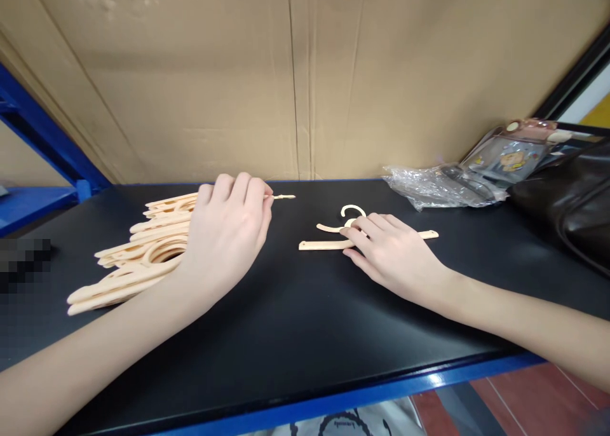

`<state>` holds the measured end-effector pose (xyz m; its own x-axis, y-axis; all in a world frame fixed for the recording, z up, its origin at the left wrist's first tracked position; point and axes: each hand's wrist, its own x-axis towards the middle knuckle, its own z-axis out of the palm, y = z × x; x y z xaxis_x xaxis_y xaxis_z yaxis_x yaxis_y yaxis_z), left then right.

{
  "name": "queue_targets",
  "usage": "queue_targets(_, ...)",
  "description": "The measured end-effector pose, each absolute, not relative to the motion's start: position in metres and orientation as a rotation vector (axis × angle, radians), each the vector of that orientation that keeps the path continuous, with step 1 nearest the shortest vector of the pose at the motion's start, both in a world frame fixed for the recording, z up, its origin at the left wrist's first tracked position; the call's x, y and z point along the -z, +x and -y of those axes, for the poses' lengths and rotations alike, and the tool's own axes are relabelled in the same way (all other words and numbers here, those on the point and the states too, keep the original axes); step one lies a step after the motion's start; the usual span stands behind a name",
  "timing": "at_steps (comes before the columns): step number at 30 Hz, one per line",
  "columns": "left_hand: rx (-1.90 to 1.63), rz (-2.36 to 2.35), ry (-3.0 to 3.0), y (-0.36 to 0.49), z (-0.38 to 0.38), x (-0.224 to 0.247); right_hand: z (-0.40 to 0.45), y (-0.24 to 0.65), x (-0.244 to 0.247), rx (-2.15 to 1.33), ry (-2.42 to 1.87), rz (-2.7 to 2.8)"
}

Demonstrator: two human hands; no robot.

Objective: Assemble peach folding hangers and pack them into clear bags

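Several cream-coloured hangers (138, 252) lie in an overlapping row on the left of the black table. My left hand (233, 226) is over the right end of this row, fingers bent and pressed together around a thin cream hanger, whose tip (284, 197) sticks out to the right. Most of that hanger is hidden behind the hand. Right of centre, a single hanger (324, 245) lies flat, its hook (353, 208) pointing away from me. My right hand (391, 252) covers its middle, with thumb and fingers closed on its bar.
Clear plastic packaging (443, 185) and a printed pouch (515, 159) lie at the back right, beside a dark leather bag (572, 194). Cardboard (214, 93) stands behind the black table (286, 334). A blue metal frame (42, 137) rises on the left.
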<state>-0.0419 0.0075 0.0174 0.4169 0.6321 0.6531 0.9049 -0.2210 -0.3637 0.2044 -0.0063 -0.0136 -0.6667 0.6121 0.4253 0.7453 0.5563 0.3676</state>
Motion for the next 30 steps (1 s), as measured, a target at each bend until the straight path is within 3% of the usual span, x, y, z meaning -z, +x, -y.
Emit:
queue_targets(6,0.587,1.284,-2.090,-0.038,0.003,-0.024,-0.002,0.205,0.017,0.688,-0.914,2.601)
queue_targets(14,0.589,0.694,-2.532,-0.033,-0.011,0.000,-0.008,0.205,0.023,0.375,-0.912,2.599)
queue_targets(30,0.634,1.347,-2.764,-0.029,-0.007,0.012,-0.003,0.203,0.016,-0.060,-1.072,2.463)
